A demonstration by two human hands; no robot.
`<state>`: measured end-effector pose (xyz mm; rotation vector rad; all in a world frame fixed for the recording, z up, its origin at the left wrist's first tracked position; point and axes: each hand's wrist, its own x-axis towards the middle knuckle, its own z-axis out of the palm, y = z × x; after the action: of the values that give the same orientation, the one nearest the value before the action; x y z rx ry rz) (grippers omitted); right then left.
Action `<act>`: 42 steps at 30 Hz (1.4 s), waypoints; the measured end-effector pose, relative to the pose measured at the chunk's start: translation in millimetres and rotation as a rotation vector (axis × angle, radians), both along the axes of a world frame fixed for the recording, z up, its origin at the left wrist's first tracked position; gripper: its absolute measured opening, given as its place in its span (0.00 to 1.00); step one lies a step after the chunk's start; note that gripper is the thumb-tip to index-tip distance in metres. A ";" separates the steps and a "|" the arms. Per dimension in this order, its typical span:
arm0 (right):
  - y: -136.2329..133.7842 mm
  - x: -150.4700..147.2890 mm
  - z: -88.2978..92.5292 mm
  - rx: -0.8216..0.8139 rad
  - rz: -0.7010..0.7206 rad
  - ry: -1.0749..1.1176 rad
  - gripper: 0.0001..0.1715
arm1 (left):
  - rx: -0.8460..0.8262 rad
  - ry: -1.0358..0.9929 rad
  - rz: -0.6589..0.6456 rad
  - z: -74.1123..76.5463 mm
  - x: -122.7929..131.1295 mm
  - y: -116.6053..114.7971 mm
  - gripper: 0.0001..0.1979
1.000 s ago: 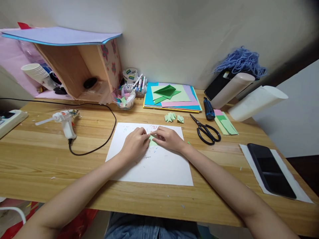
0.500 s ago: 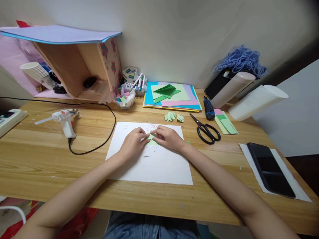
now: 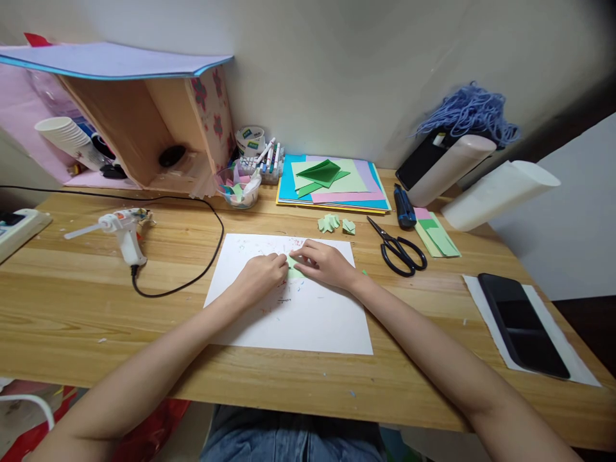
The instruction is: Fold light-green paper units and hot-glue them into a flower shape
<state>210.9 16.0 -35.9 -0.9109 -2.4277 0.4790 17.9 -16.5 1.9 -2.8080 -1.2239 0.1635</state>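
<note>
The small green paper (image 3: 294,269) lies on the white sheet (image 3: 308,321), in the sheet's far half and close to its middle line. Both hands meet over it. The left hand (image 3: 258,278) is curled, knuckles up, its fingertips pinching the paper's left edge. The right hand (image 3: 326,265) is curled the same way, its fingertips pressed together on the paper's right part, so most of the paper is hidden beneath the fingers. Both wrists rest on the sheet, which is speckled with small coloured marks around the hands.

The sheet lies flat on the wooden tabletop (image 3: 96,301). Just beyond its far edge sit two folded pale green bits (image 3: 330,224), side by side. To the right of the sheet lie black scissors (image 3: 398,247), blades closed and pointing away, and farther right a dark phone (image 3: 522,324) rests on its own strip of white paper. Behind the sheet, against the wall, is a stack of coloured paper (image 3: 337,183) with a dark green fold on top. To the sheet's left a white glue gun (image 3: 122,231) stands on the wood, and its black cable (image 3: 212,256) curves close to the sheet's left edge.
</note>
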 end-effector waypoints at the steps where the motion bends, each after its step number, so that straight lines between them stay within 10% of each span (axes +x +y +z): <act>1: 0.0 0.0 0.1 -0.003 -0.001 -0.004 0.12 | 0.008 -0.007 -0.002 -0.7 -0.1 -0.1 0.09; 24: -1.4 -0.7 1.9 0.006 -0.007 -0.024 0.11 | 0.104 -0.149 -0.137 -17.1 -11.9 10.8 0.09; 42: -6.1 -9.0 -0.6 -0.004 -0.114 -0.054 0.07 | -0.059 -0.117 -0.015 1.3 -2.5 3.0 0.13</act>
<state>201.9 9.9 -36.5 -1.0692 -2.4075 0.4225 15.4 -13.5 3.1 -2.9145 -1.2402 0.0355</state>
